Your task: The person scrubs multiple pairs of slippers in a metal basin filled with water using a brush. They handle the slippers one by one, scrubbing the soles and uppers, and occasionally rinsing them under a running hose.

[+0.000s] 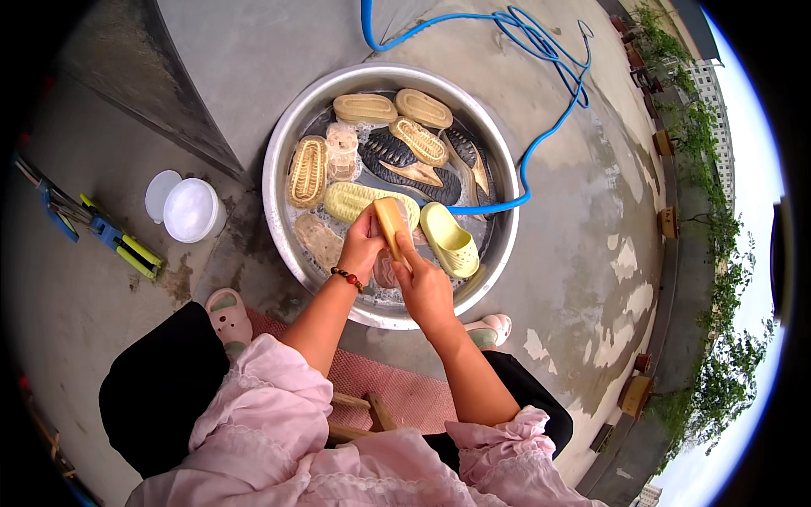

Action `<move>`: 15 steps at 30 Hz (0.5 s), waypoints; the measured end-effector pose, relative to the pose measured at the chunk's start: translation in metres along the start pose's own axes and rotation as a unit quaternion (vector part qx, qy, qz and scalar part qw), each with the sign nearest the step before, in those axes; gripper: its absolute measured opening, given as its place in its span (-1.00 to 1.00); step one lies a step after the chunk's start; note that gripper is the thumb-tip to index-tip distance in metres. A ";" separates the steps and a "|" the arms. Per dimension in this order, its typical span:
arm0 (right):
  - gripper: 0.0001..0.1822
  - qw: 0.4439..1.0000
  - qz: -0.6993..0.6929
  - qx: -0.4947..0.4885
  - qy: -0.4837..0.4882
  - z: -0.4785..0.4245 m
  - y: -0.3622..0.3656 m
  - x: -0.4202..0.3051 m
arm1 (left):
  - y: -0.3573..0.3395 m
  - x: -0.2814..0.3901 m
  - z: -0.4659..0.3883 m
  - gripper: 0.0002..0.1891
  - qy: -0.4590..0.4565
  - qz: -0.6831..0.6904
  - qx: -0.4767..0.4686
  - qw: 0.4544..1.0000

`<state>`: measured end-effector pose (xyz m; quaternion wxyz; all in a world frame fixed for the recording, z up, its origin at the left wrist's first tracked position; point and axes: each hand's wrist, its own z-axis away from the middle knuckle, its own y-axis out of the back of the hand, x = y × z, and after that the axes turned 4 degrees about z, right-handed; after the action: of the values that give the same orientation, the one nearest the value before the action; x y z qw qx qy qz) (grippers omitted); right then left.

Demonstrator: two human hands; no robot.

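My right hand [423, 285] grips a yellow oblong block [391, 222], which looks like the back of a scrubbing brush; any bristles are hidden. Beneath it lies a pinkish translucent slipper [386, 271], partly covered by both hands. My left hand [362, 247], with a beaded bracelet above it, holds that slipper at its left side. Both hands are over a round metal basin [276, 209] of sudsy water. Close by are a pale yellow-green clog [450, 237] and an upturned yellow-green slipper [355, 201]. Beige upturned slippers [308, 171] and black-soled shoes [412, 180] fill the far part.
A blue hose [485, 208] runs over the basin's right rim from coils on the concrete. To the left stand a white bucket [193, 209] and a folded mop [120, 237] with yellow-green edges. A wooden stool [380, 412] and pink mat [393, 386] lie below me. Potted plants line the right.
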<state>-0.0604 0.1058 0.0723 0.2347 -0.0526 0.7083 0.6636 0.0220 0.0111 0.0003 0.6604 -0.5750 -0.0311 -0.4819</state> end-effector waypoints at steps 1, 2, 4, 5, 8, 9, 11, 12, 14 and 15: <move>-0.50 0.999 0.002 -0.014 -0.033 -0.004 0.001 0.003 | 0.000 0.001 0.001 -0.29 0.001 0.006 -0.015 1.000; -0.50 0.997 0.005 -0.029 -0.067 -0.016 0.005 0.011 | -0.001 0.000 0.002 -0.29 0.003 0.011 -0.029 1.000; -0.51 0.988 0.022 -0.038 -0.147 -0.036 0.020 0.023 | -0.012 -0.008 0.011 -0.28 0.031 -0.004 -0.034 0.999; -0.51 0.991 0.035 -0.023 -0.125 -0.033 0.024 0.019 | -0.015 -0.007 0.011 -0.28 0.027 -0.002 -0.048 0.998; -0.50 0.997 0.026 -0.008 -0.065 -0.019 0.021 -0.001 | -0.008 0.003 0.008 -0.27 -0.005 -0.026 -0.058 0.998; -0.49 0.998 0.028 -0.012 -0.063 -0.019 0.023 -0.001 | -0.009 0.001 0.009 -0.27 -0.008 -0.031 -0.053 0.998; -0.48 0.998 0.031 -0.020 -0.058 -0.018 0.027 0.001 | -0.011 -0.005 0.014 -0.27 -0.012 -0.043 -0.044 0.998; -0.45 0.995 0.052 -0.037 -0.077 -0.022 0.030 -0.005 | -0.009 0.000 0.012 -0.28 0.001 -0.035 -0.048 0.998; -0.44 0.998 0.032 -0.022 -0.057 -0.010 0.026 -0.004 | -0.012 -0.005 0.014 -0.29 0.005 -0.020 -0.026 0.999; -0.44 0.999 0.018 -0.010 -0.036 -0.010 0.024 -0.007 | -0.010 -0.003 0.008 -0.30 -0.005 -0.016 -0.014 1.000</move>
<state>-0.0660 0.0972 0.0970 0.2471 -0.0180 0.6937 0.6763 0.0177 0.0203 0.0091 0.6447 -0.5857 -0.0368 -0.4898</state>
